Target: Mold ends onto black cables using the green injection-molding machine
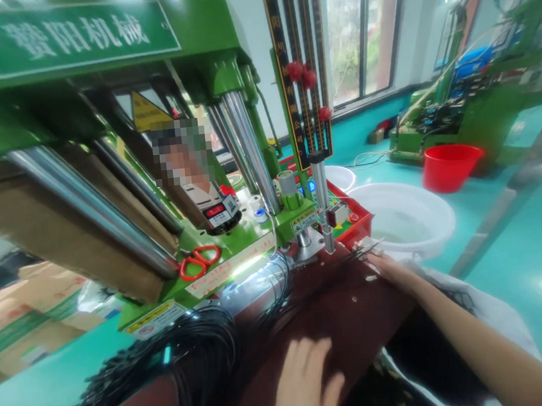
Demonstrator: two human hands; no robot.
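My left hand (306,377) is over the dark red tabletop (345,311), fingers apart and nothing in it. My right hand (378,261) reaches to the table's far right edge, beside the red control box (357,216). Its fingers are closed around thin black cables (327,280), whose ends are blurred there. A small pale piece (370,278) lies below that hand. To the left, a thick bundle of black cables (202,333) drapes over the table. More cables (280,286) curve near the lit front of the green press (237,252).
Orange-handled scissors (200,262) lie on the press bed. Upright steel columns (251,153) stand over it. On the right are a white tub (401,215), a red bucket (451,168) and another green machine (474,110). Cardboard boxes (25,306) stand at left.
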